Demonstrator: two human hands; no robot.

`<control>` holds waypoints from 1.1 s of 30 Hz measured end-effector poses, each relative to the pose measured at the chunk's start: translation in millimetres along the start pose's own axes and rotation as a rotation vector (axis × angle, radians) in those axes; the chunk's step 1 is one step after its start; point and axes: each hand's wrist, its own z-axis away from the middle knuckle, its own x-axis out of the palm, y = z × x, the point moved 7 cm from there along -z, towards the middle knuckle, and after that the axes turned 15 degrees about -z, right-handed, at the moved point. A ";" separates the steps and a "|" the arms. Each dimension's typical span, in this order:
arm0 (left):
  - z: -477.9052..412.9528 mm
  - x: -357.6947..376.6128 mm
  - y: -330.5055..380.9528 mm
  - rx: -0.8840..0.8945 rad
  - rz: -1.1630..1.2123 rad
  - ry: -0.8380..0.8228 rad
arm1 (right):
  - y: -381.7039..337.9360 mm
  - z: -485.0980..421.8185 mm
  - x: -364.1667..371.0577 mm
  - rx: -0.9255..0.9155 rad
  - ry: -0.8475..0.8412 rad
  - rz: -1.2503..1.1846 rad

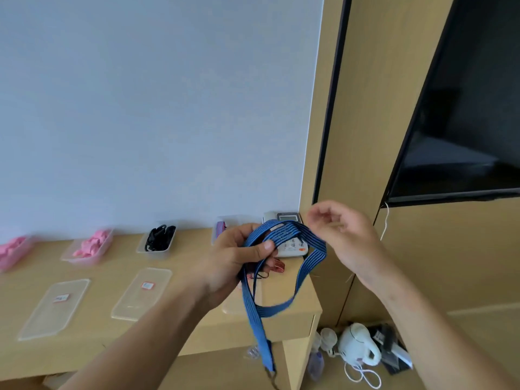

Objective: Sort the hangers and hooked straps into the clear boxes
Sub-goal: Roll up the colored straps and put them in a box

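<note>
Above the right end of a light wooden desk point(183, 327), the left hand point(233, 260) pinches a folded blue striped elastic strap point(284, 235), its loops dangling. The right hand point(340, 229) hovers just right of it, fingers curled and apart from the strap. Far left, clear plastic boxes hold pink hangers point(90, 244) and black hangers point(159, 237); two clear flat lids point(142, 294) lie nearer.

A hotel-like room: desk phone point(287, 235), wall television point(464, 108), kettle point(357, 347).

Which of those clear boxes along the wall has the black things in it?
The third clear box from the left, standing near the middle of the desk. It holds black pieces, while the two boxes to its left hold pink ones.
</note>
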 end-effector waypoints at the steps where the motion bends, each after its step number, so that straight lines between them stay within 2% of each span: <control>1: 0.6 1.6 1.9 0.006 0.010 0.016 | -1.1 1.8 6.0 0.030 -0.114 0.039; 3: 1.7 3.6 5.5 0.002 0.026 0.042 | -1.2 5.6 14.9 0.086 -0.282 0.059; 4: 1.8 4.9 7.3 0.003 0.034 0.051 | -2.6 6.2 16.3 0.083 -0.298 0.066; 10: 5.2 15.9 11.4 -0.020 0.114 0.039 | -27.6 10.6 24.5 -0.252 -0.179 0.293; 13: 8.0 13.7 6.5 -0.109 0.035 0.093 | -37.6 13.1 22.5 -0.315 -0.158 0.304; 15: 11.3 8.7 0.2 -0.214 -0.160 0.129 | -41.9 13.4 20.9 -0.303 -0.155 0.332; 19: 17.1 4.3 0.0 -0.366 -0.748 0.090 | -46.1 8.6 20.1 -0.221 -0.178 0.358; 22: 14.2 3.4 11.3 -0.263 -1.011 0.163 | -50.3 3.6 19.7 -0.201 -0.186 0.402; 23: 12.9 3.1 15.7 -0.178 -0.992 0.192 | -52.2 1.7 18.6 -0.200 -0.173 0.411; 24: 13.1 3.2 19.3 -0.097 -0.874 0.190 | -53.6 0.0 16.6 -0.190 -0.154 0.406; 26: 14.9 11.4 23.6 0.002 -0.522 0.059 | -55.3 -2.8 13.1 -0.161 -0.102 0.383; 27: 16.0 15.4 26.5 0.047 -0.417 0.009 | -55.2 -3.8 12.5 -0.152 -0.076 0.371; 28: 15.9 15.7 26.0 0.075 -0.414 0.020 | -54.7 -4.2 13.1 -0.145 -0.062 0.356; 30: 14.8 12.4 24.0 0.095 -0.483 0.151 | -52.3 -3.6 19.1 -0.108 -0.093 0.281; 33: 16.4 9.0 18.8 0.033 -0.413 0.255 | -45.0 1.5 30.3 0.047 -0.224 -0.025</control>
